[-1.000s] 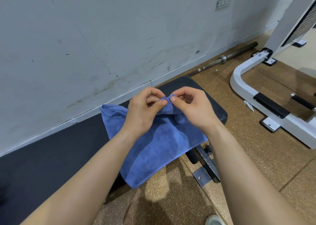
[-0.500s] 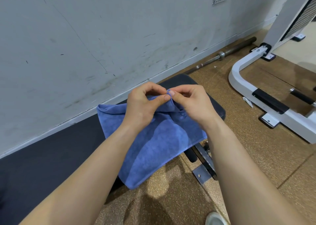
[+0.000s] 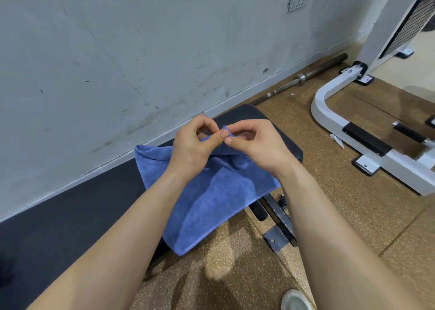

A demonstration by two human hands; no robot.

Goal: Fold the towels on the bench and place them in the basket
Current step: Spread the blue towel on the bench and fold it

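Pinching the same raised corner of a blue terry-cloth towel, the left hand and the right hand meet above the far end of a black padded bench. The left thumb lies flat over the stitched hem with the curled fingers behind it; the right thumb and forefinger nip the cloth just beside it, so the two thumbs nearly touch. How many layers sit in that pinch is hard to tell, since the fingers cover the corner. The rest of the towel drapes over the bench, one rounded fold lying toward the scuffed grey wall and the near corner hanging past the bench edge above the speckled brown rubber floor. A steel barbell lies along the skirting, and a white metal machine frame stands well apart to the right.
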